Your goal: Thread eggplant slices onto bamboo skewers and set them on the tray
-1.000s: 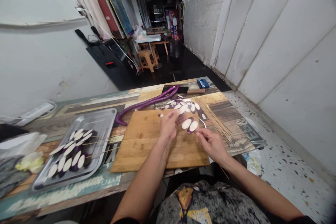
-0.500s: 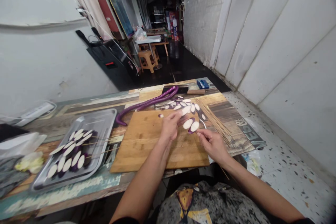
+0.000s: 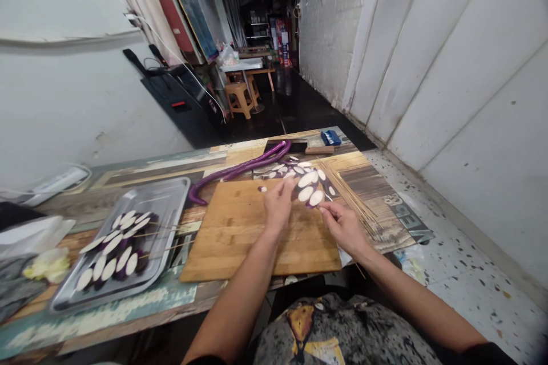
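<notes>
My right hand [image 3: 342, 225] is closed round a thin wooden skewer, whose tail sticks out below the palm. Oval eggplant slices [image 3: 317, 198], white with purple rims, sit together at its upper end. My left hand [image 3: 279, 202] is pinched at the edge of an upper eggplant slice [image 3: 307, 179]; its fingertips are partly hidden. Both hands are above the wooden cutting board [image 3: 231, 234]. Beyond them lies a pile of loose eggplant slices [image 3: 302, 165]. Bare skewers [image 3: 353, 197] lie in a bundle to the right of the board.
A metal tray [image 3: 171, 194] on the left holds skewered eggplant slices [image 3: 113, 242]. Long purple eggplants [image 3: 240, 170] lie behind the board, near a knife with a wooden handle [image 3: 319, 149] and a small blue box [image 3: 330, 137]. A white wall [image 3: 483, 68] rises on the right.
The slices on the skewer have shifted slightly up and left, with an upper slice now closer to them. My left fingertips have drawn back a little to the left.
</notes>
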{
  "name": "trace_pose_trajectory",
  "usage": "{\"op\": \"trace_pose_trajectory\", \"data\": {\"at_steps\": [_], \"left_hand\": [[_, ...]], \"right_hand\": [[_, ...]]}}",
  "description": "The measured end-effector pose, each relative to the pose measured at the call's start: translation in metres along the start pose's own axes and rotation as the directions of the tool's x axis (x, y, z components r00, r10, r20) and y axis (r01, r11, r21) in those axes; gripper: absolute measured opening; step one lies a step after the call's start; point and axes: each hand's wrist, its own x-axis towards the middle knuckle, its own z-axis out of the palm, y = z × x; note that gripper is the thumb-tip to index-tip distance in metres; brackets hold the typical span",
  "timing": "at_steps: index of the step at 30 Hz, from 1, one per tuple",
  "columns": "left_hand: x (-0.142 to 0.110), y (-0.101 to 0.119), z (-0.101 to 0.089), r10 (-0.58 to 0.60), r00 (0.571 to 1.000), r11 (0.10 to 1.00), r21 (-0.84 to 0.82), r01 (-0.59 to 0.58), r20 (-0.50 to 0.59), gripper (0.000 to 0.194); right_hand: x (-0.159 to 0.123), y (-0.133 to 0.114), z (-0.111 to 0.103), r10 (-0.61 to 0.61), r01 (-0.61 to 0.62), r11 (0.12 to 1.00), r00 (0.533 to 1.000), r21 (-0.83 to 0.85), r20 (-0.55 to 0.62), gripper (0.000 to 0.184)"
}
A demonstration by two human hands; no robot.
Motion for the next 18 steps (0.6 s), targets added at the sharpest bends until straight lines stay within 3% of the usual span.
{"op": "trace_pose_trajectory", "data": {"at_steps": [3,5,7,9,12,14,15,18], "left_hand": [[0.003,0.004,-0.011,0.322,0.944,0.911,0.296,-0.287,-0.074,0.028],[0.005,0.006,-0.016,0.415,0.910,0.749,0.576,-0.327,-0.022,0.025],[0.005,0.006,-0.020,0.370,0.928,0.531,0.809,-0.253,0.047,0.025],[0.003,0.005,-0.020,0.283,0.954,0.321,0.928,-0.188,0.095,0.027],[-0.001,0.002,-0.018,0.235,0.959,0.139,0.971,-0.196,0.160,0.026],[-0.002,0.000,-0.016,0.236,0.950,0.146,0.960,-0.241,0.203,0.019],[-0.002,0.000,-0.015,0.235,0.946,0.192,0.943,-0.272,0.225,0.016],[0.000,-0.002,-0.013,0.222,0.946,0.458,0.832,-0.315,0.236,0.013]], "right_hand": [[-0.002,0.006,-0.003,0.036,-0.035,0.999,0.999,0.034,-0.023,0.026],[-0.003,0.010,-0.005,0.080,-0.077,0.994,0.996,0.076,-0.032,0.027],[-0.005,0.012,-0.007,0.131,-0.126,0.984,0.991,0.124,-0.028,0.029],[-0.005,0.013,-0.009,0.171,-0.166,0.972,0.985,0.169,-0.017,0.031],[-0.006,0.013,-0.012,0.204,-0.199,0.953,0.979,0.229,0.000,0.030],[-0.008,0.013,-0.013,0.207,-0.204,0.946,0.978,0.251,0.013,0.030],[-0.009,0.014,-0.014,0.205,-0.203,0.945,0.979,0.255,0.020,0.030],[-0.016,0.014,-0.016,0.198,-0.206,0.947,0.979,0.246,0.055,0.030]]}}
